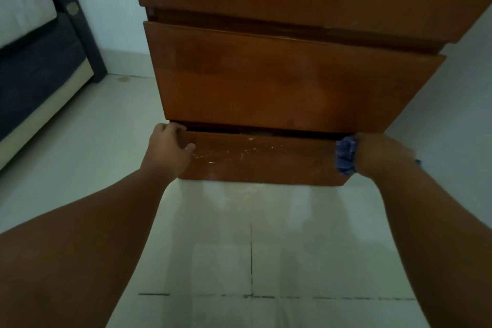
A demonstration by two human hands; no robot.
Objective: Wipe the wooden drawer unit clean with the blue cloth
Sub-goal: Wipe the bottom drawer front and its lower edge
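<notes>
The wooden drawer unit (279,82) stands in front of me on the tiled floor, brown and glossy, with three drawer fronts. The bottom drawer (261,160) has pale smears on its front and a dark gap along its top edge. My left hand (167,149) grips the left end of that drawer's top edge, fingers hooked over it. My right hand (378,154) is at the drawer's right end, shut on the bunched blue cloth (345,155), which presses against the drawer front.
A dark bed frame (74,16) with a pale mattress (21,0) stands at the left against the white wall. Light floor tiles (253,247) with dark grout lines spread between me and the unit.
</notes>
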